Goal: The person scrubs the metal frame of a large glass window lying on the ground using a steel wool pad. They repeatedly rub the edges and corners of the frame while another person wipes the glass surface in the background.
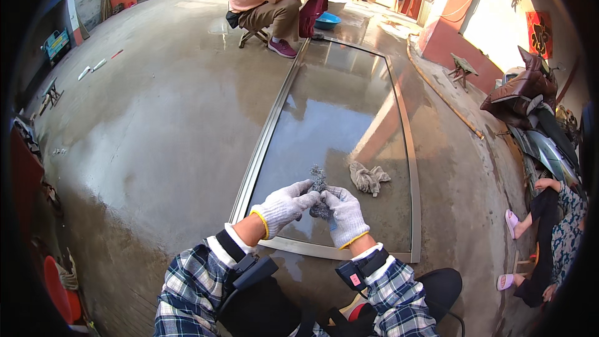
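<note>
A grey wire scouring pad (319, 180) is pinched between my two hands, over the near half of a framed glass panel (323, 126). My left hand (286, 205), in a white knit glove with a yellow cuff, grips its left side. My right hand (345, 215), gloved the same way, grips its right side; the fingers partly hide the pad. Flat on the wet ground, the panel reflects sky and a pillar in its glass. To the right of my right hand a crumpled, greyish cloth (368, 178) rests on the glass.
At the panel's far end a person (266, 4) on a folding stool holds dark red cloth (316, 11) near a blue basin (327, 21). Another seated person (557, 229) is at the right, below a motorcycle (547, 145). A hose (440, 89) runs along the right; a red basin (61, 288) stands lower left.
</note>
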### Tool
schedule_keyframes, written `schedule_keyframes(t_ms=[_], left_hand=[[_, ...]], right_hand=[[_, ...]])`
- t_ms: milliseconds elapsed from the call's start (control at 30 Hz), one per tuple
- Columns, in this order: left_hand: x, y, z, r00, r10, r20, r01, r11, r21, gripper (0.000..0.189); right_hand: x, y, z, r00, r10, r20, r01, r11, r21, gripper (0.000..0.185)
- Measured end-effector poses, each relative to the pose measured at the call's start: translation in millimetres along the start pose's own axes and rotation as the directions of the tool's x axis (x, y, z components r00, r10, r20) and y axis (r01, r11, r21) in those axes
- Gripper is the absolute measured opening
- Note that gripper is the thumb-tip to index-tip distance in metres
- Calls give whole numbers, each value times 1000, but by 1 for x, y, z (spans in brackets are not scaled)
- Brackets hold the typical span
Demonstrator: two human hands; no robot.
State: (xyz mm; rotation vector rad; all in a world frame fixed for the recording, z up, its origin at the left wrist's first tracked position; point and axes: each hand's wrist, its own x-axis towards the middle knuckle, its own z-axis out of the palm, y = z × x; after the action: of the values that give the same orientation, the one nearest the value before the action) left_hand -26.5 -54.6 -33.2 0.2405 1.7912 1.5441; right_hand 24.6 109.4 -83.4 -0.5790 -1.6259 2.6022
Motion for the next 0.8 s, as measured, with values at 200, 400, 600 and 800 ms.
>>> schedule_keyframes(t_ms=[200, 400, 600, 800], left_hand=[[1, 5, 14, 998, 67, -6, -67, 979, -191, 46], [2, 13, 9, 978, 107, -181, -100, 994, 44, 41], [21, -10, -49, 856, 196, -479, 136, 809, 572, 43], [16, -100, -95, 863, 2, -505, 433, 512, 742, 34]], right_hand=[[-11, -7, -4, 984, 3, 178, 10, 997, -74, 39], [-15, -35, -21, 996, -87, 13, 74, 751, -657, 45], [-45, -120, -93, 968, -247, 53, 252, 935, -250, 31], [-50, -138, -155, 974, -200, -108, 224, 928, 298, 26]])
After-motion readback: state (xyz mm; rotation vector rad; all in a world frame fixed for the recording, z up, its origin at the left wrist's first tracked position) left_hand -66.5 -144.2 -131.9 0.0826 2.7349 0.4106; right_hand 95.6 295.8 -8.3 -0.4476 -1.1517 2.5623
